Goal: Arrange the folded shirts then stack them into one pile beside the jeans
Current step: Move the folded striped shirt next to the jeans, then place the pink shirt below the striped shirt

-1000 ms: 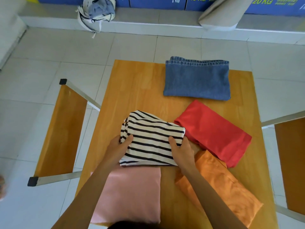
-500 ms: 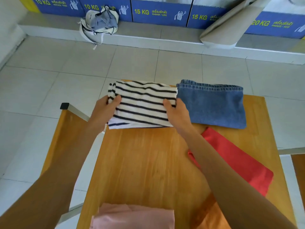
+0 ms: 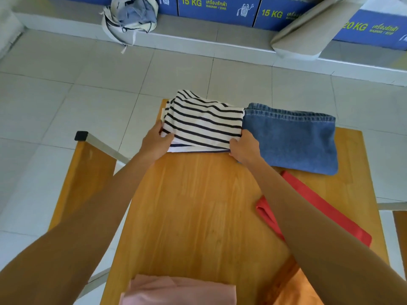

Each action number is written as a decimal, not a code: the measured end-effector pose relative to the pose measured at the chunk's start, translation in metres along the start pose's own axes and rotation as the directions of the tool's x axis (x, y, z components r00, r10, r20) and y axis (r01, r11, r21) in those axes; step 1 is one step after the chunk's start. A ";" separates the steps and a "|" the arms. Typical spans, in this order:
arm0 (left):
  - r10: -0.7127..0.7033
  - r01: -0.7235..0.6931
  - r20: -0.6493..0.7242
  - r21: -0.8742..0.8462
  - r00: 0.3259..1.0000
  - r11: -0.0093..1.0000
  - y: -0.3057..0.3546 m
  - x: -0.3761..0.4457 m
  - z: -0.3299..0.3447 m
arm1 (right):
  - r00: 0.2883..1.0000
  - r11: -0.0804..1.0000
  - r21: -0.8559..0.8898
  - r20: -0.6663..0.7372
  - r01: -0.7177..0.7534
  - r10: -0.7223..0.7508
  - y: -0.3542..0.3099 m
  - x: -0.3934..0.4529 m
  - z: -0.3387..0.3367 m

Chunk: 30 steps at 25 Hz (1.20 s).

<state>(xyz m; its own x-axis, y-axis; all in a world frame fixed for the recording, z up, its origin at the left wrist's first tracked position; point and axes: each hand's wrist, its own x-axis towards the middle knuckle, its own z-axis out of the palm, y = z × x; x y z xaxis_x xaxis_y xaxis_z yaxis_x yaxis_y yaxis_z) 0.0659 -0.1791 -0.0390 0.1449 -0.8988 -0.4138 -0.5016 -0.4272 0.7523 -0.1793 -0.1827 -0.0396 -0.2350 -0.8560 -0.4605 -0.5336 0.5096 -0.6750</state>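
Observation:
A folded black-and-white striped shirt (image 3: 202, 122) lies at the far left corner of the wooden table (image 3: 198, 208), its right edge touching the folded blue jeans (image 3: 290, 139). My left hand (image 3: 155, 143) grips the shirt's near left corner and my right hand (image 3: 244, 148) grips its near right corner. A red folded shirt (image 3: 308, 208) lies at the right, partly under my right forearm. At the near edge sits a pink folded shirt (image 3: 180, 290). An orange shirt (image 3: 295, 289) shows at the bottom right, mostly hidden by my arm.
Wooden benches flank the table at the left (image 3: 83, 179) and the right (image 3: 400, 230). Beyond the table is tiled floor, a raised ledge with a cloth bag (image 3: 130, 16), blue washer panels (image 3: 218, 7) and a grey board (image 3: 312, 29) leaning on them.
Both hands carried the striped shirt from the near middle of the table to the far left corner beside the jeans. It now rests on the table with its top layer slightly rumpled.

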 end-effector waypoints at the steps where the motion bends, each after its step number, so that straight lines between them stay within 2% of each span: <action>1: -0.007 0.007 -0.014 -0.027 1.000 1.000 -0.004 -0.011 -0.002 | 1.000 1.000 0.024 0.013 0.007 -0.008 0.003 -0.006 0.000; 3: -0.136 0.129 -0.041 -0.143 0.990 0.981 -0.014 -0.048 -0.006 | 1.000 0.995 0.097 0.023 -0.001 -0.001 0.008 -0.026 -0.002; 5: -0.279 0.280 0.038 -0.257 0.959 0.925 -0.034 -0.102 -0.011 | 1.000 0.988 0.156 0.025 -0.006 0.002 0.028 -0.058 -0.005; 7: -0.328 0.364 0.175 -0.252 0.928 0.897 -0.062 -0.161 -0.020 | 0.999 0.974 0.228 0.045 -0.011 0.001 0.061 -0.102 -0.008; 9: -0.404 0.446 0.226 -0.181 0.886 0.877 -0.085 -0.218 -0.031 | 0.992 0.967 0.240 0.110 -0.086 0.061 0.103 -0.149 -0.008; 11: -0.470 0.479 0.147 -0.034 0.870 0.877 -0.109 -0.266 -0.040 | 0.980 0.985 0.112 0.166 -0.132 0.113 0.140 -0.194 -0.009; 13: -0.500 0.485 0.084 0.149 0.862 0.862 -0.125 -0.299 -0.046 | 0.970 0.993 -0.079 0.218 -0.090 0.106 0.164 -0.236 -0.014; 16: -0.546 0.493 0.203 0.262 0.813 0.830 -0.124 -0.321 -0.036 | 0.904 0.951 -0.309 0.407 0.000 0.132 0.168 -0.279 -0.023; 18: -0.526 0.447 0.224 0.322 0.820 0.834 -0.123 -0.324 -0.024 | 0.827 0.927 -0.370 0.540 0.064 0.158 0.167 -0.292 -0.018; 19: -0.517 0.440 0.218 0.319 0.828 0.840 -0.121 -0.323 -0.018 | 0.809 0.915 -0.393 0.564 0.088 0.165 0.167 -0.296 -0.013; 22: -0.514 0.454 0.223 0.273 0.828 0.849 -0.121 -0.316 -0.009 | 0.872 0.919 -0.389 0.468 0.058 0.143 0.167 -0.298 0.002; 24: -0.500 0.468 0.250 0.178 0.829 0.865 -0.119 -0.313 -0.007 | 0.925 0.971 -0.238 0.365 -0.014 0.103 0.164 -0.293 0.004; 26: -0.473 0.487 0.251 0.005 0.845 0.873 -0.112 -0.309 -0.002 | 0.958 0.996 -0.066 0.275 -0.068 0.083 0.159 -0.284 0.002; 30: -0.379 0.401 0.154 -0.148 0.912 0.904 -0.096 -0.286 0.007 | 0.977 0.988 0.088 0.185 -0.126 0.108 0.139 -0.263 0.007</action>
<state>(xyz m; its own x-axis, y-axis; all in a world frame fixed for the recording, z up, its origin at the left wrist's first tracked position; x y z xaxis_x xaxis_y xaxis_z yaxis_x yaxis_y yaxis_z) 0.0664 0.1200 0.0035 0.1909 -0.6430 -0.7417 -0.2691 -0.7609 0.5904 -0.1860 0.1137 -0.0158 -0.1369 -0.7652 -0.6291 -0.4264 0.6187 -0.6598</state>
